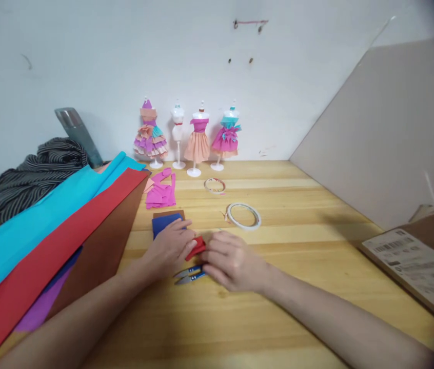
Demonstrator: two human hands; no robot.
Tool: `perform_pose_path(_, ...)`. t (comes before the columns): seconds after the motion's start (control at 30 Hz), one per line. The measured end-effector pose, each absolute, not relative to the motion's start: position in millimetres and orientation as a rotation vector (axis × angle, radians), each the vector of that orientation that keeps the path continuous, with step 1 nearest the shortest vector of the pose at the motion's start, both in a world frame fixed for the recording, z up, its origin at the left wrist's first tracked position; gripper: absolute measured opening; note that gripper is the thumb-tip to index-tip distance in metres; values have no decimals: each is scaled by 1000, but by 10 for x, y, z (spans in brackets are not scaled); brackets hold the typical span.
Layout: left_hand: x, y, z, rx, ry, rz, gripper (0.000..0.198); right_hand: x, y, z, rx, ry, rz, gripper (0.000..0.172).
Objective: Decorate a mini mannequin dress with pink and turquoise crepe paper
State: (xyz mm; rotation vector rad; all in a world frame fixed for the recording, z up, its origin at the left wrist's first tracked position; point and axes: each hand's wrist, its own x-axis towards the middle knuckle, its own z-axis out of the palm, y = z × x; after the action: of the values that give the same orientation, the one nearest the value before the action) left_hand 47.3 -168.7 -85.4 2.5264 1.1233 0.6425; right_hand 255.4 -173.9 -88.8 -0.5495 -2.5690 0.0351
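Between my two hands is a small folded piece of red paper or cloth (196, 248); its kind is not plain. The fingers of my left hand (171, 243) close on its left end. My right hand (232, 260) has its fingers bent around the right end, which they partly hide. Thread snips (188, 277) with blue handles lie on the table just below, their handle end tucked under my right hand. A blue square piece (163, 223) lies on a brown one beneath and behind my left hand.
Several mini dress forms, one being a pink-and-peach dress (198, 141), stand by the wall. Tape rolls (243, 216) lie ahead. Left are red (66, 246) and turquoise sheets (47, 210), striped cloth (43, 169) and a bottle (78, 133). A labelled cardboard box (413, 256) sits right.
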Motion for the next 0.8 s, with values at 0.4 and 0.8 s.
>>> perform_pose_path(0.4, 399, -1786, -719, 2082, 1637, 1066, 33, 3036, -1080, -912, -1176, -2313, 159, 14)
perform_pose_path(0.8, 664, -1634, -408, 1227, 1266, 800, 19, 3383, -875, -835, -1583, -1904, 135, 42)
